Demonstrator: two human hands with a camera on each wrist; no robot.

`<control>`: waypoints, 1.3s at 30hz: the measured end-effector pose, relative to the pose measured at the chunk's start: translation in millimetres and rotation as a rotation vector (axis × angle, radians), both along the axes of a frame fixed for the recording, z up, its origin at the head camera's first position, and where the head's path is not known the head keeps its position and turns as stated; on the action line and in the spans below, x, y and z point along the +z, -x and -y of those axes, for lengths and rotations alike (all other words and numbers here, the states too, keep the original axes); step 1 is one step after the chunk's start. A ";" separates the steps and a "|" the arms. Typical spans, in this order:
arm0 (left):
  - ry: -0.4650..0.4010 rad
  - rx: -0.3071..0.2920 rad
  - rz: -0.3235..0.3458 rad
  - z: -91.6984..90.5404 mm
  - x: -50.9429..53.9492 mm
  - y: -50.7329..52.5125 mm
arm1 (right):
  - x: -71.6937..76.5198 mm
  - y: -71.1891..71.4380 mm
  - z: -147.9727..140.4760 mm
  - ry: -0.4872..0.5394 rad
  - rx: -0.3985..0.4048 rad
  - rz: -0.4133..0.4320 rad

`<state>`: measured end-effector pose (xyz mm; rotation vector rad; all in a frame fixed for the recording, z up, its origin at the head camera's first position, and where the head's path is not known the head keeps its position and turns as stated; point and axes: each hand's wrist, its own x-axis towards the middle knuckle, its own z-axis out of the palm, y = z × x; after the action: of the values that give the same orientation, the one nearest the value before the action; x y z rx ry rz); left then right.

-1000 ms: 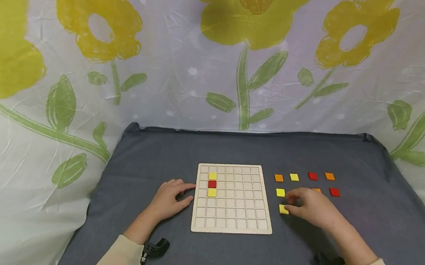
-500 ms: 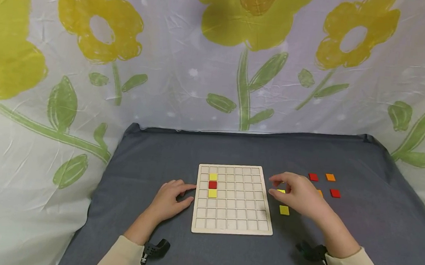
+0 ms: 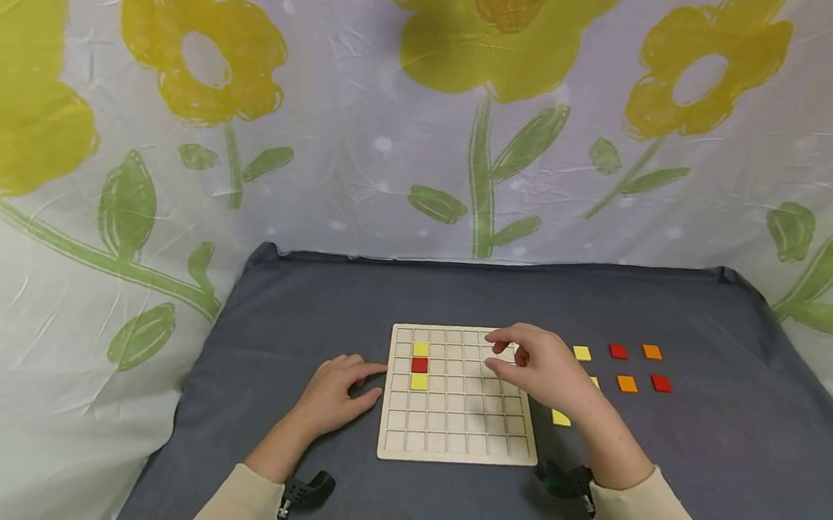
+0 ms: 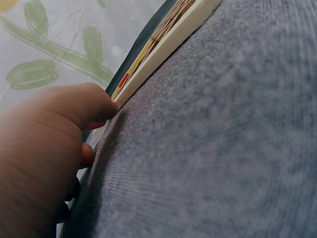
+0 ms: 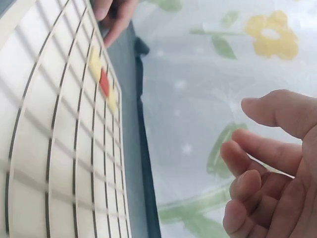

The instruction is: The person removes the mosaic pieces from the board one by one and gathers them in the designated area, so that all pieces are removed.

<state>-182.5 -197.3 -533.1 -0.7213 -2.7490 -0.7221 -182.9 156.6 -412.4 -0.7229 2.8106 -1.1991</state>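
Note:
A pale wooden grid board [image 3: 448, 422] lies on the dark cloth. Down one column near its left side sit a yellow tile [image 3: 420, 349], a red tile [image 3: 419, 365] and another yellow tile [image 3: 418, 382]. My left hand [image 3: 336, 392] rests on the cloth beside the board, a fingertip touching its left edge. Above the board's upper right part hovers my right hand [image 3: 540, 368], thumb and forefinger apart. In the right wrist view nothing shows between those fingers [image 5: 262, 146], and the other fingers curl loosely.
Right of the board lie loose tiles: yellow [image 3: 581, 353], red [image 3: 618, 352], orange [image 3: 651, 352], a second orange [image 3: 626, 383], red [image 3: 661, 384] and yellow [image 3: 561, 418]. My right hand and wrist cover part of this area. A flowered curtain [image 3: 335, 172] hangs behind the table.
My right hand has moved left from over the loose tiles to above the board's right part. The left hand has stayed at the board's edge, and the tiles on the board are unchanged.

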 end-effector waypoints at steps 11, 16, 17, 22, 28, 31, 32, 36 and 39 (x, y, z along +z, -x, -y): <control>-0.008 -0.017 -0.010 -1.4 -0.2 -1.3 | -11.9 4.9 29.4 0.060 0.059 0.032; -0.016 -0.021 -0.010 -2.9 0.8 -1.6 | -19.4 5.1 44.7 0.051 0.038 0.040; -0.017 -0.021 -0.009 -3.3 0.7 -1.6 | -21.6 5.3 48.3 0.047 0.033 0.047; -0.014 -0.025 0.001 -5.0 0.6 -1.1 | -37.6 7.5 63.8 0.039 0.028 0.094; -0.009 -0.011 0.004 -3.3 1.5 0.1 | -62.1 10.3 79.1 0.117 0.019 0.221; -0.005 -0.007 0.006 -2.0 1.6 -0.1 | -73.3 10.8 85.1 0.120 -0.005 0.244; -0.003 -0.005 0.008 -1.6 1.6 -0.3 | -76.5 10.6 86.3 0.116 -0.016 0.244; -0.003 -0.007 0.017 -0.2 1.4 -1.0 | -83.6 9.8 89.7 0.106 -0.065 0.218; -0.003 -0.006 0.016 0.5 1.5 -0.8 | -86.1 9.9 91.3 0.100 -0.091 0.203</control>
<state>-181.7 -197.8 -531.6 -0.7261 -2.7608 -0.7370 -192.8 65.3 -498.5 -0.4514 2.6587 -1.3513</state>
